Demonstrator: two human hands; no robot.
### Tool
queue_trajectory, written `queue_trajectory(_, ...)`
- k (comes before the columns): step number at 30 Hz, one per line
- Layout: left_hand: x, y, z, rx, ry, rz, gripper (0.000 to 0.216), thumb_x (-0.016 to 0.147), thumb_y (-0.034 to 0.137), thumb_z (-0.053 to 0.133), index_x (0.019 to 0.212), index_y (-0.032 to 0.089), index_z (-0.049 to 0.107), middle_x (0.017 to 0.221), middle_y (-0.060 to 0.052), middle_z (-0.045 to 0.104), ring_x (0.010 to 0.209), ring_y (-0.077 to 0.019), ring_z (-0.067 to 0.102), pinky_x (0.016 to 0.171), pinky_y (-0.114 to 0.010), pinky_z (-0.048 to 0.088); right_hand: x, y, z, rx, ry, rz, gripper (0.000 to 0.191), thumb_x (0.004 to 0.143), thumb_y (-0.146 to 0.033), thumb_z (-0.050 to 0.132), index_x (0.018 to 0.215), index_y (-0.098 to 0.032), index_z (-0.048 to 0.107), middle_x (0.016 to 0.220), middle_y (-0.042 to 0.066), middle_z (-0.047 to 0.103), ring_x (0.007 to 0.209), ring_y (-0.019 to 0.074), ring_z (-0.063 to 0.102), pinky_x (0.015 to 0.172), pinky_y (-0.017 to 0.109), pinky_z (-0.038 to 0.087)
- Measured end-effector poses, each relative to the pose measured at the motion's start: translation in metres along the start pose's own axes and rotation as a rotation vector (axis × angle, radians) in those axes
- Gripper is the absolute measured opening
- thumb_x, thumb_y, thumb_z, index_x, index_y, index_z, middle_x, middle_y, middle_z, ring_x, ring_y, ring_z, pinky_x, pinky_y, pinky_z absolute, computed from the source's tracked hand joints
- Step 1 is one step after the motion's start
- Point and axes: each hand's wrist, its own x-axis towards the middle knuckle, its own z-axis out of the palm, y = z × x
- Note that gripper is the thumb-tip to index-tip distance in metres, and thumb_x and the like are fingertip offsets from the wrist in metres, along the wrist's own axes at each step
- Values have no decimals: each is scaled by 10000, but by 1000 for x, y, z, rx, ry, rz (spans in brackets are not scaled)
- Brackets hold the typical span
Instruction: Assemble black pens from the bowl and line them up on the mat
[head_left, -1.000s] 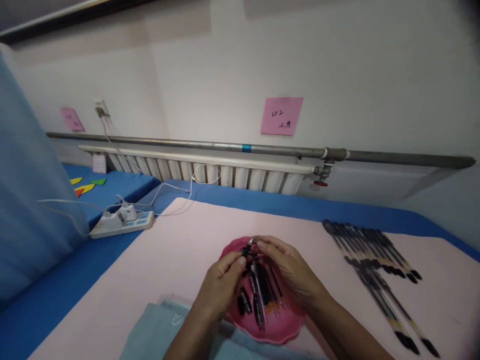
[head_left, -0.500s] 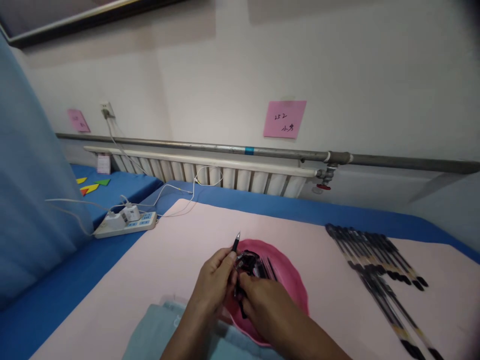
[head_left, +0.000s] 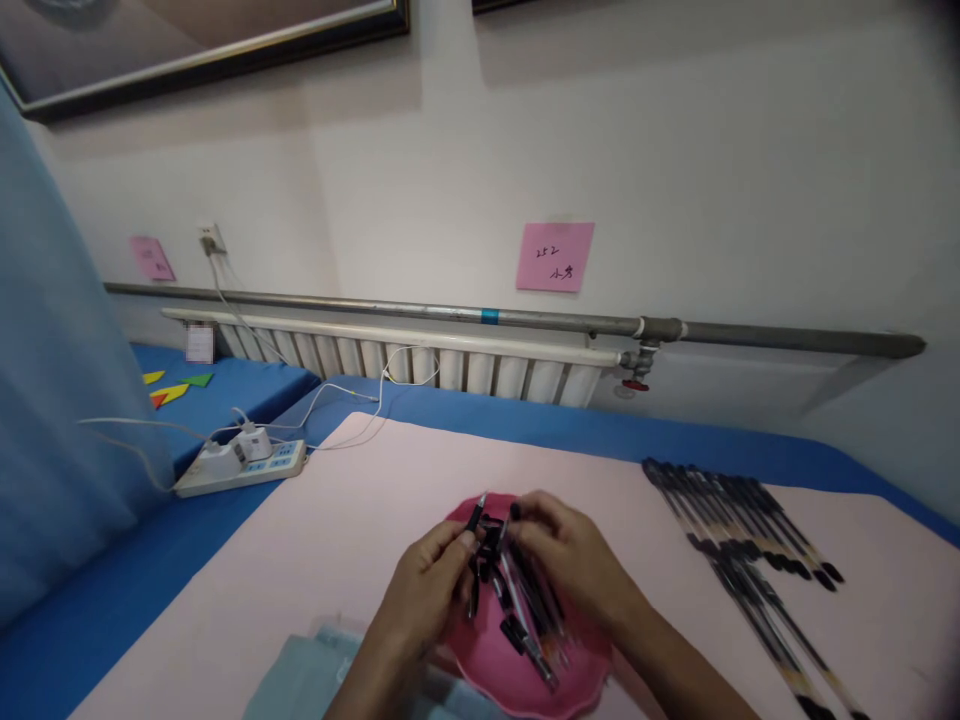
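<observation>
A pink plate [head_left: 525, 672] sits on the pale pink mat [head_left: 360, 510] just before me, holding several loose black pen parts [head_left: 529, 620]. My left hand [head_left: 431, 585] pinches a pen piece [head_left: 475, 520] that points up and away, over the plate's left rim. My right hand [head_left: 570, 560] hovers over the plate's far side, fingers closed on a small dark part [head_left: 516, 512]. The two hands almost meet above the plate.
Several assembled black pens [head_left: 739, 525] lie in a row at the right on the mat. A white power strip [head_left: 240, 462] with cables rests on the blue table at the left. A radiator [head_left: 405, 352] and a pipe run along the wall. Teal cloth [head_left: 315, 675] lies near me.
My right hand lifted from the near side of the plate to its far side with a small part pinched. The left hand kept its pen piece and dropped slightly. The view tilted upward.
</observation>
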Motion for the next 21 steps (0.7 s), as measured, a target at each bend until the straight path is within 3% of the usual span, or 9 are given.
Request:
queue_trajectory(3,-3,1,5,-7,-70,-50,374,708,546,605,716,176,547,429,85,415,320,-35,260,360,-200,149,9,-2,-10,461,117,111,138,649,-294,697,678,-199,602,510,-54,552,441,90,415,415,210,278)
queue_trajectory(5,-3,-1,7,-4,-106,-65,372,703,537,615,732,170,563,429,83,412,327,-34,257,368,-199,151,11,-2,-13,604,142,136,188,603,-292,740,654,-187,593,508,-44,558,460,87,439,407,190,286)
queue_trajectory(11,1,-8,7,-4,-148,-52,338,731,499,606,745,162,581,426,70,412,366,-48,293,385,-202,146,9,-1,-10,617,77,153,184,605,-265,750,652,-166,603,490,-36,556,435,72,435,381,171,299)
queue_trajectory(17,-1,-6,7,-21,-140,-56,316,737,473,609,768,159,594,417,76,389,373,-51,285,400,-210,159,10,-1,-14,593,118,100,163,620,-256,729,649,-167,596,483,-45,550,426,65,425,366,167,275)
queue_trajectory(21,2,-12,5,-28,-161,-34,317,744,477,608,749,160,592,434,68,409,391,-56,314,408,-208,175,7,-2,-12,510,25,142,143,664,-263,694,676,-169,586,472,-50,549,401,59,413,375,175,287)
